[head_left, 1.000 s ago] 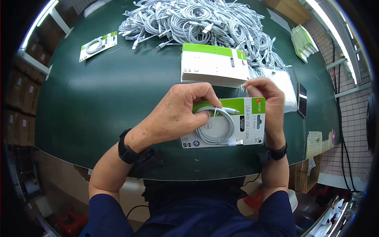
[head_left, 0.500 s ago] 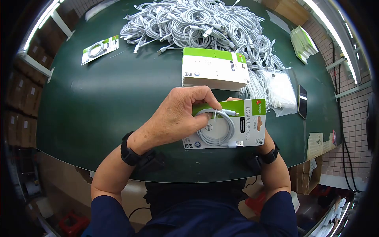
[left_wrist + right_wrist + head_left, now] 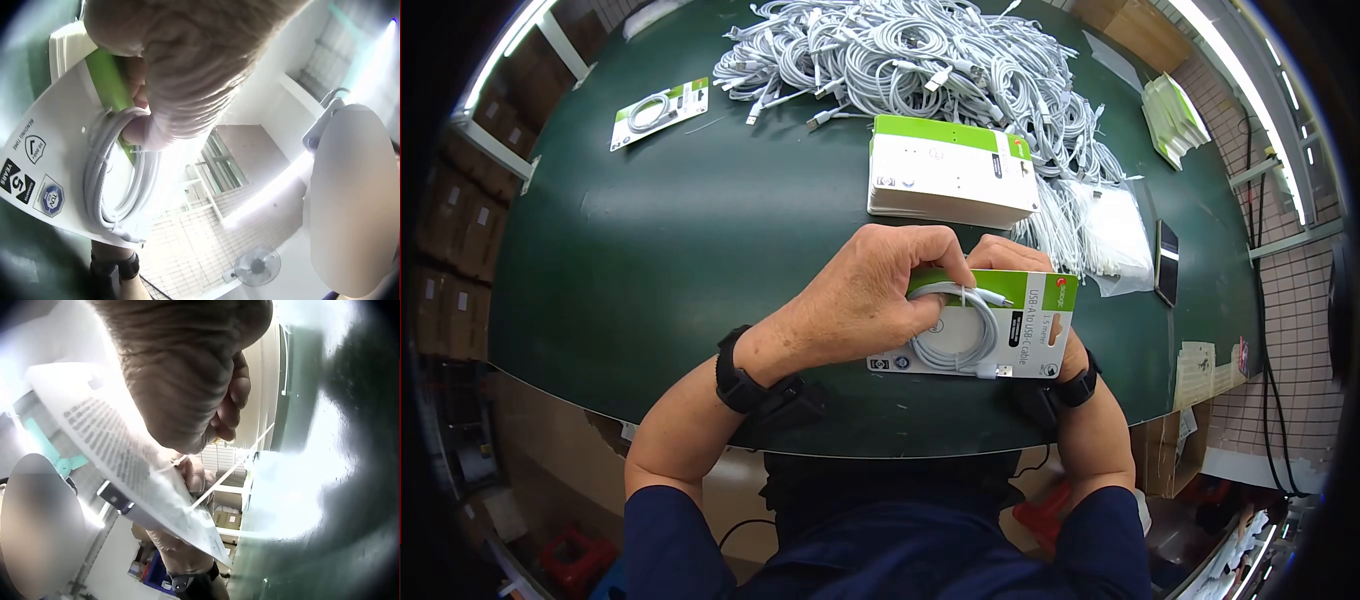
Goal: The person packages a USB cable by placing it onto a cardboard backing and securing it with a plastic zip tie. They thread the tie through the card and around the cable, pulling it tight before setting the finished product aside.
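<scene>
Coiled grey-white cable (image 3: pixel 945 355) lies against the front of a green and white card (image 3: pixel 1028 362), with a white tie around its upper part. My left hand (image 3: pixel 850 295) pinches coil and card at the top left; its fingers (image 3: pixel 139 128) press beside the strands in the left wrist view. Behind the card, my right hand (image 3: pixel 1008 255) is partly hidden. From the right wrist side, the curled right hand (image 3: pixel 194 381) is at the card's printed back (image 3: pixel 112 440), apparently pinching one end of the white tie (image 3: pixel 228 474); another end sticks out free.
Beyond the hands are a stack of cards (image 3: pixel 950 180), a large heap of cables (image 3: pixel 900 60) and a bag of white ties (image 3: pixel 1115 235). A phone (image 3: pixel 1166 262) lies right; a card with a cable (image 3: pixel 660 113) lies far left.
My right hand has come from above the card's upper right to behind it. The left hand keeps its grip, and hand and card are slightly lower in the head view.
</scene>
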A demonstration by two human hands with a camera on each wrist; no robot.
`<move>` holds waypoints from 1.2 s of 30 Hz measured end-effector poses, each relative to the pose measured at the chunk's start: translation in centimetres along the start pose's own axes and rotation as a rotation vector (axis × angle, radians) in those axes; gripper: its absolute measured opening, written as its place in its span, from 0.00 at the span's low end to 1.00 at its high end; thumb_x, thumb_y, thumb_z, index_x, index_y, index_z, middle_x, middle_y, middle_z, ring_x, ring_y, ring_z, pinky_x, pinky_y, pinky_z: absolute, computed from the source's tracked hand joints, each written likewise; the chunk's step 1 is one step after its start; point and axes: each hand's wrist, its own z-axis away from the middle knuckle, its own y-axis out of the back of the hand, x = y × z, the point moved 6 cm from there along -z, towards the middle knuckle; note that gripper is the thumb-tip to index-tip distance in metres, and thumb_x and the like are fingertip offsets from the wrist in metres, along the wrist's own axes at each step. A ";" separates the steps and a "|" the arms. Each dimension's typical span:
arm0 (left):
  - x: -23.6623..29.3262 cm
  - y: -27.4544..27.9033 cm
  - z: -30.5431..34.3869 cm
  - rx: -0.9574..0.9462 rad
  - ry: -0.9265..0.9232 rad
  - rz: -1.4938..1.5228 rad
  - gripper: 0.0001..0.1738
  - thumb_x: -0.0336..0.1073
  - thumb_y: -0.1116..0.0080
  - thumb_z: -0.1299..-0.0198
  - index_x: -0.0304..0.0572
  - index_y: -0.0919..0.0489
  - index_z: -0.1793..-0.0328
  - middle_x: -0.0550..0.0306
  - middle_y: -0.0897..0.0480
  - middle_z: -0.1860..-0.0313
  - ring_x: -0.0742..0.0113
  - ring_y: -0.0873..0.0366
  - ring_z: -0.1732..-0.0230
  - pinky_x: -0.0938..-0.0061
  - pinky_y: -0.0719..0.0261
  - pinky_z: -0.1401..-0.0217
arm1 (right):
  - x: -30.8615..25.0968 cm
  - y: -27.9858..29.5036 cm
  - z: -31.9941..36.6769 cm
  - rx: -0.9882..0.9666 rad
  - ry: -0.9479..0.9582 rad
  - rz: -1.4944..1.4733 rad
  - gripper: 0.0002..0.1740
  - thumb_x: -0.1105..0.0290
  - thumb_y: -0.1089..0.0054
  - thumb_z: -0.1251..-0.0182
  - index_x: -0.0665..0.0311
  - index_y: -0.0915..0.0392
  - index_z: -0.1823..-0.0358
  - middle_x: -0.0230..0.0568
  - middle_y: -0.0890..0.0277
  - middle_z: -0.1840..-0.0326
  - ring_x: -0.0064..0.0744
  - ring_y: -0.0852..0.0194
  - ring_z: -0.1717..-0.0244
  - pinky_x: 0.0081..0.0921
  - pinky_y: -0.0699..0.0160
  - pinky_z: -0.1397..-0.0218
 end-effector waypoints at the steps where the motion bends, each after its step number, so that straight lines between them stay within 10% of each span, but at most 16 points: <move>1: 0.0 -0.1 0.0 -0.006 0.002 0.001 0.14 0.14 0.43 0.46 0.33 0.17 0.55 0.57 0.12 0.55 0.73 0.15 0.53 0.75 0.16 0.44 | -0.1 0.0 0.0 0.003 -0.008 0.019 0.17 0.68 0.20 0.48 0.64 0.19 0.62 0.38 0.20 0.67 0.35 0.20 0.69 0.28 0.23 0.67; 22: 1.0 -2.0 0.3 -0.090 -0.303 -0.569 0.33 0.18 0.42 0.54 0.51 0.14 0.39 0.54 0.14 0.56 0.49 0.14 0.55 0.61 0.16 0.51 | 0.0 1.0 -0.3 0.088 -0.044 0.137 0.10 0.83 0.31 0.50 0.64 0.22 0.69 0.37 0.25 0.74 0.33 0.22 0.75 0.27 0.25 0.71; 29: 2.1 -2.9 0.7 -0.095 -0.356 -0.587 0.28 0.31 0.23 0.50 0.45 0.14 0.39 0.54 0.15 0.55 0.51 0.15 0.56 0.62 0.17 0.54 | 0.3 1.3 -0.2 0.140 -0.015 0.152 0.09 0.84 0.34 0.51 0.64 0.23 0.70 0.37 0.24 0.74 0.34 0.22 0.75 0.28 0.24 0.71; 36: 2.2 -2.4 0.9 -0.110 -0.183 -0.522 0.17 0.28 0.25 0.50 0.39 0.14 0.52 0.53 0.15 0.56 0.51 0.14 0.57 0.64 0.17 0.54 | -1.0 1.0 -0.5 0.108 0.002 0.125 0.08 0.84 0.37 0.49 0.64 0.23 0.71 0.39 0.25 0.74 0.38 0.23 0.74 0.32 0.25 0.71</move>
